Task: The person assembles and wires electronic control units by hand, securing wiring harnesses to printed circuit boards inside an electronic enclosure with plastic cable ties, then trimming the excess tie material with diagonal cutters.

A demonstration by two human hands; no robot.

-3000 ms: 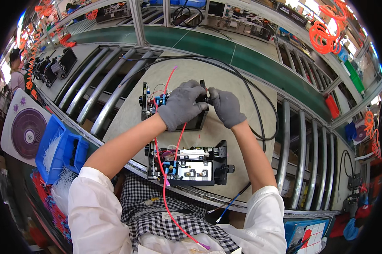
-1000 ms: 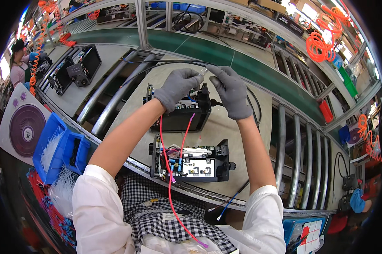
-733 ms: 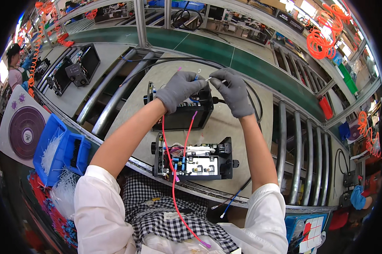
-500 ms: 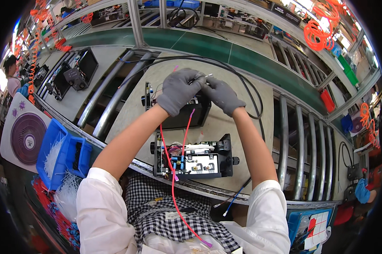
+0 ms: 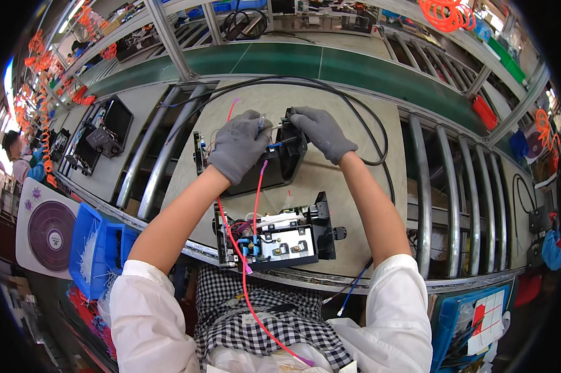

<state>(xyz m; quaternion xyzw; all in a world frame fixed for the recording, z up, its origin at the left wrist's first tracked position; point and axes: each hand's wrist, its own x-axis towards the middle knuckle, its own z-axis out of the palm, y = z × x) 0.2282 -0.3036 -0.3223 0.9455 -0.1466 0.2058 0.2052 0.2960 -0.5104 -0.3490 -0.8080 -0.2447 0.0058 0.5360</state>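
Note:
Two open black electrical housings lie on the board. My left hand [image 5: 238,148], in a grey glove, is closed over the far black housing [image 5: 262,181]. Between its thumb and finger is a wire end with a clear sleeve [image 5: 262,120]; a blue wire [image 5: 281,143] shows beside that hand. My right hand [image 5: 322,132], also gloved, has its fingers closed at the top of the housing's right end panel [image 5: 297,144]. Its fingertips are partly hidden. Nearer me sits the second housing [image 5: 289,264], its circuit parts exposed. A red wire [image 5: 246,298] runs from it across my apron.
A black cable [image 5: 383,133] loops around the board [image 5: 361,186]. Metal rollers [image 5: 422,199] flank the board on both sides. Blue bins [image 5: 87,242] and a purple-and-white fan [image 5: 47,233] stand at the left. Another person [image 5: 13,149] is at far left.
My hands have moved apart from where they met above the far housing. The left came down and left with the wire end; the right went to the end panel. The view has shifted slightly.

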